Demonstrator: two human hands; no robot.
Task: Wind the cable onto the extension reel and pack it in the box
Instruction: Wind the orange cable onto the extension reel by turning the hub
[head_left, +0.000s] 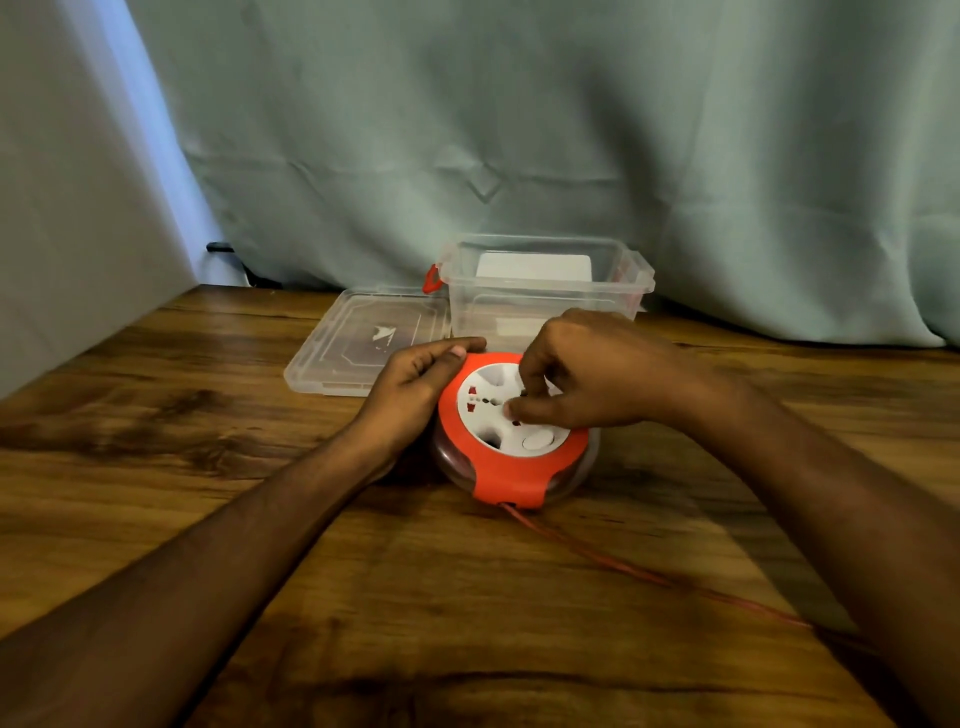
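Note:
An orange extension reel (511, 480) with a white socket face lies flat on the wooden table (208, 467). My left hand (415, 387) grips its left rim, thumb along the top edge. My right hand (587, 371) sits over the white face, fingers curled and pinching the centre of the hub. A red cable (649, 574) leaves the reel's near side and trails across the table to the lower right, passing under my right forearm. Behind the reel stands the open clear plastic box (545, 291) with orange clips.
The box's clear lid (358, 345) lies flat to the left of the box. A grey-green curtain (571, 130) hangs along the table's back edge. A pale panel (67, 182) borders the left side.

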